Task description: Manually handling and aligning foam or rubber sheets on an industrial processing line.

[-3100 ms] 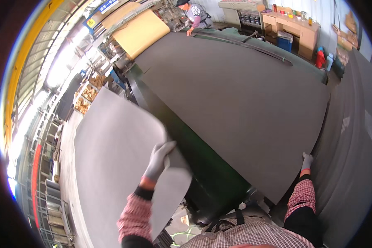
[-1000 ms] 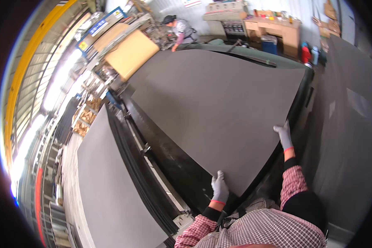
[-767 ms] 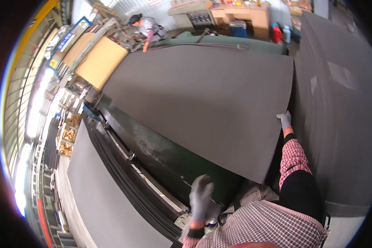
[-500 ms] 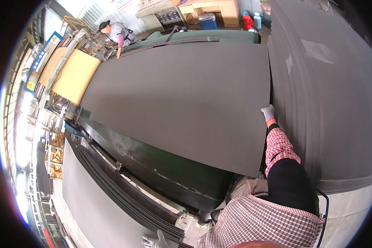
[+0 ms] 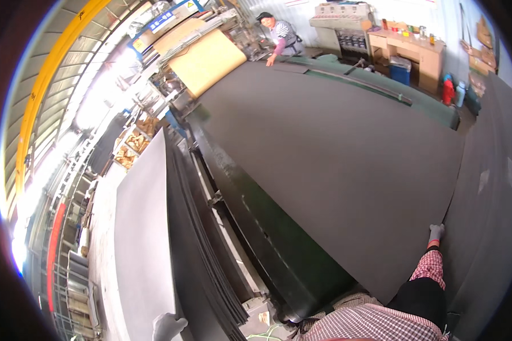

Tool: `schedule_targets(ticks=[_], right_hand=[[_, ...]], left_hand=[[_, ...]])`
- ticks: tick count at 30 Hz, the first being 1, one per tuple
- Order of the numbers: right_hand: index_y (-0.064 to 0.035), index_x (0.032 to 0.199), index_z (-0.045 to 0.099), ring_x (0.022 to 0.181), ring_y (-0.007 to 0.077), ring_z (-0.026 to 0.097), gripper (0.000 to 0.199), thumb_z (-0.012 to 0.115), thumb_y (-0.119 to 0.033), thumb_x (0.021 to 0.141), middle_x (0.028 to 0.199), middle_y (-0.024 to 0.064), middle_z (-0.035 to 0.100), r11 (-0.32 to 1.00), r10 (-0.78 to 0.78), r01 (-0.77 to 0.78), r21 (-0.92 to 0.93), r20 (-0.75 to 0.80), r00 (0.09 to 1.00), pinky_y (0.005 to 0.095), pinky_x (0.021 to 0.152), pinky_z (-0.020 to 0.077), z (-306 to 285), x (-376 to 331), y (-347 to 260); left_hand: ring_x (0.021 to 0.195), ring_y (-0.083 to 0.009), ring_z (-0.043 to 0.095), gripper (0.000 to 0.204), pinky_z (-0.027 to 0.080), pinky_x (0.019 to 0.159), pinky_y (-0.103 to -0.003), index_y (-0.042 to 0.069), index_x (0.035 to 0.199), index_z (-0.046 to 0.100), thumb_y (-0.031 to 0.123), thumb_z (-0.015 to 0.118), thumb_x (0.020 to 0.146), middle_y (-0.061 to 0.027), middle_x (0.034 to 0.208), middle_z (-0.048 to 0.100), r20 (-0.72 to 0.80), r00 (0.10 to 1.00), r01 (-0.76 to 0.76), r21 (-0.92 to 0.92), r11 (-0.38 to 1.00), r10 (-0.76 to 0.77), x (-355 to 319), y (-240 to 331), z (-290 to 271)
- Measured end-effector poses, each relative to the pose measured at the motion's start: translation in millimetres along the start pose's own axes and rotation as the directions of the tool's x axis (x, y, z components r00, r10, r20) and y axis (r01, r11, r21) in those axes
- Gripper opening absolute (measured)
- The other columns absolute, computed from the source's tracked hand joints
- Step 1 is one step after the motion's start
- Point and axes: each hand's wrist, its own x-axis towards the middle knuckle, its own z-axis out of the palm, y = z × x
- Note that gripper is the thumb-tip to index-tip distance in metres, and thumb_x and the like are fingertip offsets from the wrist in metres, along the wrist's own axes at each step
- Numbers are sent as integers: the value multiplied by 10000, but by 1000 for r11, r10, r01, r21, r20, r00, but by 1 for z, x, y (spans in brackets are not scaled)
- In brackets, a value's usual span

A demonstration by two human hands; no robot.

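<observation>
A wide dark grey sheet (image 5: 335, 165) lies flat across a long machine bed with a green belt (image 5: 307, 273). At the sheet's near right edge, my right hand (image 5: 436, 232), in a pale glove, is closed on the border. Down at the lower left, my gloved left hand (image 5: 168, 327) closes over the edge of a light grey sheet (image 5: 142, 227), thumb toward the stack. That sheet tops a stack of dark sheets (image 5: 207, 267) beside the bed. The left fingertips are partly hidden.
Across the bed a co-worker (image 5: 281, 37) has a hand at the sheet's far edge. A yellow-covered roller (image 5: 210, 59) stands at the bed's far left end. A tall pile of dark sheets (image 5: 489, 199) rises on my right. Beyond are a desk (image 5: 407, 48) and blue bin (image 5: 400, 71).
The view has swung left, so the scene sits further right and tilted. My left hand has gone from spread fingers to closed at the light sheet's edge. My right hand stays on the dark sheet's edge.
</observation>
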Motion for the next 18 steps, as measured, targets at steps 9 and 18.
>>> schedule_targets(ticks=[9, 18], right_hand=[[61, 1153, 497, 892, 256, 573, 469, 642, -3, 712, 1056, 135, 607, 979, -168, 153, 133, 109, 980, 354, 823, 454, 5, 14, -23], [84, 1180, 473, 1013, 284, 567, 512, 644, -39, 714, 1153, 193, 568, 974, -189, 165, 157, 155, 970, 336, 893, 428, 18, -77, -115]], left_hand=[[710, -84, 531, 221, 422, 641, -242, 13, 1000, 612, 161, 474, 912, -5, 803, 569, -130, 694, -221, -974, 37, 708, 86, 290, -74], [1195, -335, 422, 565, 318, 1000, -460, 105, 1245, 480, 402, 613, 783, -165, 1264, 482, -635, 595, -719, -149, 679, 492, 213, 303, 73]])
